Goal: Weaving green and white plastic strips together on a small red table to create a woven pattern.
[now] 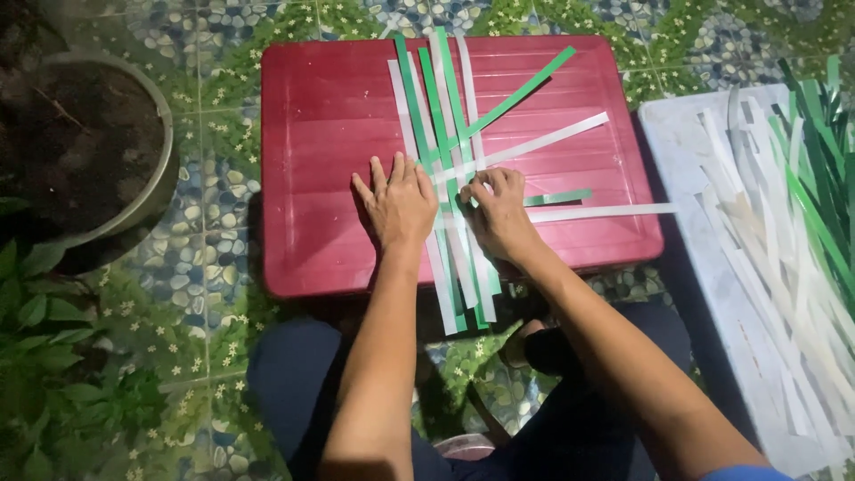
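In the head view, a red plastic lid (338,134) is laid flat on the tiled floor (214,178) and used as a worktop. A bundle of green and white strips (445,134) is spread lengthwise down its middle, with a few crossing strips (543,138) slanting off to the right. The left hand (398,203) is pressed flat, fingers spread and holding nothing, on the left edge of the bundle, seemingly to keep the strips from sliding. The right hand (500,212) is curled, its grip narrow and pinched on a strip at the crossing point. A spare pile of strips (802,232) is kept on a white board (686,151) at the right, within reach. A plant pot (89,142) stands at the left.
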